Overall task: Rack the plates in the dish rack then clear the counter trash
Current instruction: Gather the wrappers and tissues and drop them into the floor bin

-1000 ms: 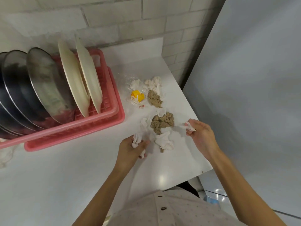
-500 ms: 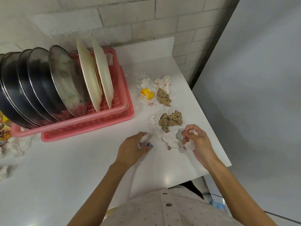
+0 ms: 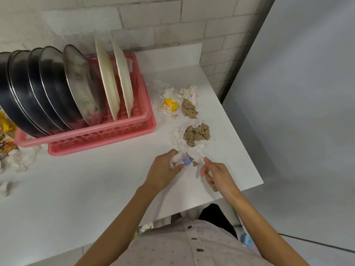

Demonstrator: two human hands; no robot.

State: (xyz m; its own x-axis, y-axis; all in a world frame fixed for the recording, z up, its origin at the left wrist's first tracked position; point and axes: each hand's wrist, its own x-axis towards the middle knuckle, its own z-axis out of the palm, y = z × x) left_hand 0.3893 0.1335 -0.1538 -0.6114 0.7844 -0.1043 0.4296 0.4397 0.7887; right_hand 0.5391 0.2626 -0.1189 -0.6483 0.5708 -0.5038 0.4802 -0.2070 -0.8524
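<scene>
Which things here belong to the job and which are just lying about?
Job: pink plastic dish rack, two cream plates, dark metal plates, white crumpled tissues, brown crumpled napkins, yellow wrapper scrap, left hand, right hand.
Lying about: grey brick wall.

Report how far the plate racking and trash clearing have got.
Done: plates stand upright in the pink dish rack. In hand: the left hand grips white tissue by a small blue piece; the right hand reaches in. Left: brown wads, the yellow scrap and more tissue on the counter.
</scene>
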